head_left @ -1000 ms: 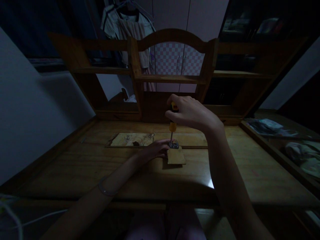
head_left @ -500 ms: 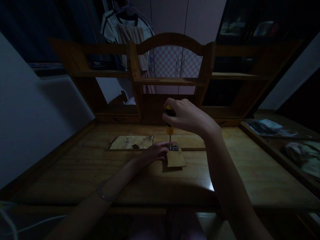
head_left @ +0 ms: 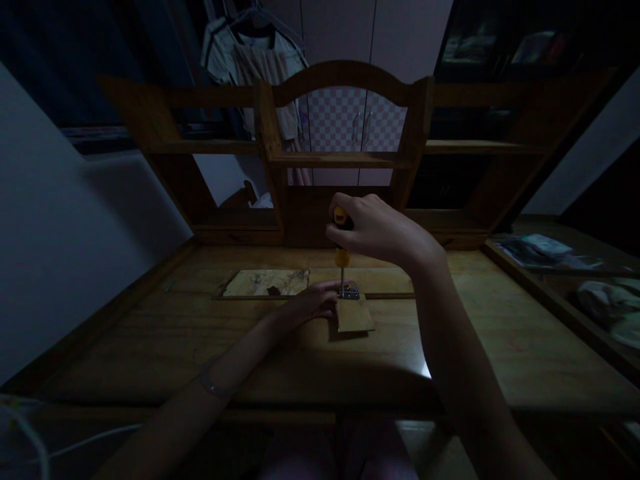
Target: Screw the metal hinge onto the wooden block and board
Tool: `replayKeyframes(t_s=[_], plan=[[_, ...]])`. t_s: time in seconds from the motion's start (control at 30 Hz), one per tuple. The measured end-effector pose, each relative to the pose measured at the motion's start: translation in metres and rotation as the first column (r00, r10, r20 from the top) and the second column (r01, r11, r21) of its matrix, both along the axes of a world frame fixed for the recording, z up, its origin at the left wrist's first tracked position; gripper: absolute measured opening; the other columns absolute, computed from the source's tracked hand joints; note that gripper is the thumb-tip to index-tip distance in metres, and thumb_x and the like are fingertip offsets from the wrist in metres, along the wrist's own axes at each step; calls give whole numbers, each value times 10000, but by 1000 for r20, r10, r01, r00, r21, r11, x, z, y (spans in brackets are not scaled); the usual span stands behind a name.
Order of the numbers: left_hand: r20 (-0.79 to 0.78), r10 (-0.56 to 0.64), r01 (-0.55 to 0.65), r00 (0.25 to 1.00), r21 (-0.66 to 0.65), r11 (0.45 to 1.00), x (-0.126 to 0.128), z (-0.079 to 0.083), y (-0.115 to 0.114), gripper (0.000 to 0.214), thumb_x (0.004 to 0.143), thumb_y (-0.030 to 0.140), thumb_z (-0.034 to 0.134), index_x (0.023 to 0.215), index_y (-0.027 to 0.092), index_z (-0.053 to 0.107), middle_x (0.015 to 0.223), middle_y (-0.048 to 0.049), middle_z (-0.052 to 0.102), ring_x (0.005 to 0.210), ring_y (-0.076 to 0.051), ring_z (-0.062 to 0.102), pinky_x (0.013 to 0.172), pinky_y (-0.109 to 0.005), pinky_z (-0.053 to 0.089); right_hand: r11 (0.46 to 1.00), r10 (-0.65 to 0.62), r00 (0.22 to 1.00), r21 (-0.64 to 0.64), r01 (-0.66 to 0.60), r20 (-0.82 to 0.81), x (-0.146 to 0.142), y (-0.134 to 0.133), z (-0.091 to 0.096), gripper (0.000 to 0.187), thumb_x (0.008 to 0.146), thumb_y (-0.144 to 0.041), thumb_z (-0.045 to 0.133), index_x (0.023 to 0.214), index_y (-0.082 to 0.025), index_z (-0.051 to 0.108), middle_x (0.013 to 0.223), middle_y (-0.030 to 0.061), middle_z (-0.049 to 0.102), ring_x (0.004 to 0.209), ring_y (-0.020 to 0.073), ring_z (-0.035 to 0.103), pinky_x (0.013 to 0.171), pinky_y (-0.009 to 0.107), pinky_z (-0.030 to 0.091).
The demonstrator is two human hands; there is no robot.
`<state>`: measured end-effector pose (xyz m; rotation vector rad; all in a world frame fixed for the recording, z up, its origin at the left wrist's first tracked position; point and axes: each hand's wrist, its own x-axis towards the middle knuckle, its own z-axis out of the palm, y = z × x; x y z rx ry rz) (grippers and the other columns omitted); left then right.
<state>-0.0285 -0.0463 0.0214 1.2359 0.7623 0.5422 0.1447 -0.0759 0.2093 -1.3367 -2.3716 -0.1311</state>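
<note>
My right hand (head_left: pixel 380 230) is closed round the black and yellow handle of a screwdriver (head_left: pixel 342 257), held upright. Its metal tip stands on a small silver hinge (head_left: pixel 349 291). The hinge lies where a small wooden block (head_left: pixel 354 315) meets a long wooden board (head_left: pixel 320 282) on the desk. My left hand (head_left: pixel 313 301) rests on the desk just left of the hinge, fingers curled against the block and hinge. A thin bracelet circles my left forearm.
A wooden desk (head_left: pixel 200 340) with a shelf unit (head_left: pixel 345 153) at its back. Clothes (head_left: pixel 260 67) hang behind the shelves. A side ledge at the right holds papers and cloth (head_left: pixel 540 250). A white cable (head_left: pixel 30 440) lies at the lower left.
The view has shifted slightly. My right hand stays on the screwdriver with a small change of grip, and my left hand stays by the hinge.
</note>
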Motion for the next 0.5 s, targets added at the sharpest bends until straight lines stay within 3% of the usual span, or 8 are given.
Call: replayKeyframes(t_s=[0.17,0.37,0.5], plan=[[-29,15,-16,999,-21,1000,2,4,0,540,881,266,691,1414,230,614,1253,-119,714,1201,-267,662,925,-310,555,999,-34,999,-29,34,7,1,1,0,416,916,-446,528,1193,-154,631,996,132,728,880,285,662,751,346,421],[-45,26,-25,999,12,1000,2,3,0,516,884,211,683,1398,223,636,1386,-127,648,1245,-257,635,930,-307,562,997,60,996,-44,-64,-69,1,2,-1,313,915,-369,543,1117,-147,632,979,112,715,869,233,647,761,314,425],[-26,22,-22,999,-1,1000,1,0,2,555,887,234,686,1435,233,603,1354,-123,665,1212,-249,657,919,-309,568,997,71,996,-15,-72,-56,1,3,-3,269,928,-350,541,1104,-163,622,936,93,703,813,213,627,725,310,409]])
